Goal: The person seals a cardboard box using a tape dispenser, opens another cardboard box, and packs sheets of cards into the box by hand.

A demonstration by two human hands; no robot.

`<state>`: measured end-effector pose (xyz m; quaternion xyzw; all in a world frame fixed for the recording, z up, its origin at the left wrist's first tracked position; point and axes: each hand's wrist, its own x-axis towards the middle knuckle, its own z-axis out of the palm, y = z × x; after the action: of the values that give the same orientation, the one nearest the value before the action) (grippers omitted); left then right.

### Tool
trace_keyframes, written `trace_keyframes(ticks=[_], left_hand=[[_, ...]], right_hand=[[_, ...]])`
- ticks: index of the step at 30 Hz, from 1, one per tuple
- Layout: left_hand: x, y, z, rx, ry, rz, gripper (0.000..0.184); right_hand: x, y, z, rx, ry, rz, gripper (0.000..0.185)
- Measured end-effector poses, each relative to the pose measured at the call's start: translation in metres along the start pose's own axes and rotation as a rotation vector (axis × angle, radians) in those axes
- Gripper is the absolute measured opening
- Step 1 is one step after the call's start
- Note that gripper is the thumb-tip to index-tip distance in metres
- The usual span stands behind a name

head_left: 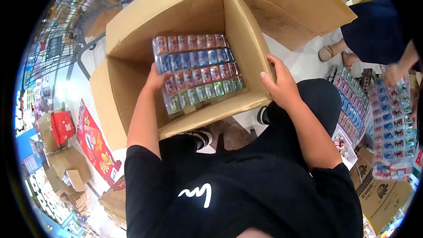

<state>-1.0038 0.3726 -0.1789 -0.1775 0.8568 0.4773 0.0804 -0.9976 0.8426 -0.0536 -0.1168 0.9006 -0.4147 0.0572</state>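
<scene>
A large open cardboard box [244, 39] stands in front of me, tilted toward my lap. Inside it lies a clear plastic pack [198, 68] with four rows of small items, orange, blue, red and green from back to front. My left hand [155, 79] grips the pack's left edge, its thumb over the front and the other fingers hidden. My right hand [280, 81] is closed round the box's right rim, thumb on the near side, fingertips over the edge.
At the right a person's hand [394, 75] touches another multi-row pack [392, 123]; similar packs [348, 101] stand beside it. A printed carton [379, 189] is at lower right. Left are a wire cart [59, 31], a red bag [63, 128] and a red poster [93, 143].
</scene>
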Motion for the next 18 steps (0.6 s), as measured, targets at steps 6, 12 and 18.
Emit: trace_keyframes(ticks=[6, 12, 18], left_hand=[[-0.003, -0.115, -0.022, 0.229, 0.018, -0.245, 0.052], [0.034, -0.184, 0.008, -0.210, -0.119, -0.283, 0.063], [0.057, -0.254, 0.034, 0.284, -0.126, -0.521, 0.098]], right_hand=[[-0.001, 0.001, 0.003, 0.045, -0.050, 0.040, 0.058], [0.007, -0.015, 0.003, 0.106, -0.114, 0.109, 0.059], [0.011, -0.013, 0.005, 0.250, -0.106, 0.159, 0.059]])
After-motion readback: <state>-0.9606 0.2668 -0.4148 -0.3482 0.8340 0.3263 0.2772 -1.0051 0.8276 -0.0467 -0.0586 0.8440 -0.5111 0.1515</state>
